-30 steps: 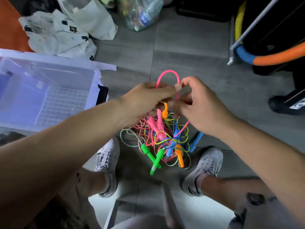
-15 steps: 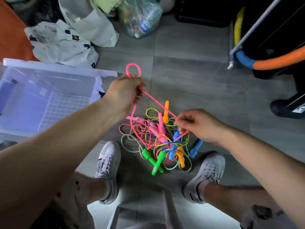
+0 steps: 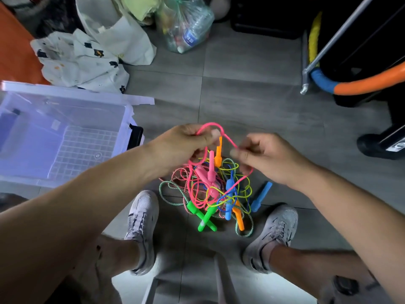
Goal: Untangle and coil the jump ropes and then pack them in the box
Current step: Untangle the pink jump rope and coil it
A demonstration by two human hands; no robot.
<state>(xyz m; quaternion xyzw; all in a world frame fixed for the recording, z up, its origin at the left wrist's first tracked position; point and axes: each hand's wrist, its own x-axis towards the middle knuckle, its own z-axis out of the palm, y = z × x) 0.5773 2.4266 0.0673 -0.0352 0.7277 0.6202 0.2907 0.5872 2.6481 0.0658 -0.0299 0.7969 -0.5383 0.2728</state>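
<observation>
Both hands are raised over the tangle of jump ropes (image 3: 210, 189), which lies on the grey tiled floor (image 3: 252, 106) between the person's two shoes. The left hand (image 3: 186, 145) has its fingers curled and pinches the pink rope (image 3: 211, 124), a small loop of which arches up above the knuckles. The right hand (image 3: 269, 159) pinches the same cord between thumb and fingertips just to the right. From there the rope drops beneath that hand into the heap. The stretch between the hands hangs short and slack.

In the heap, pink, yellow, blue and twisted green-and-red cords cross one another. Two green handles (image 3: 203, 218) lie crossed at its near edge, an orange handle (image 3: 218, 152) stands up between the hands, and a blue handle (image 3: 260, 195) sticks out to the right.

The left shoe (image 3: 142, 216) and right shoe (image 3: 276, 229) flank the heap on its near side. The clear plastic box (image 3: 76, 93) sits open to the left, its right-hand wall and black latch (image 3: 135, 137) near the left forearm. Bare tile runs beyond the hands to a white bag (image 3: 122, 40) and a clear plastic bag (image 3: 186, 29) at the far edge. To the right, tile lies open up to an orange-and-blue foam tube (image 3: 361, 83) and a black base (image 3: 381, 145).
</observation>
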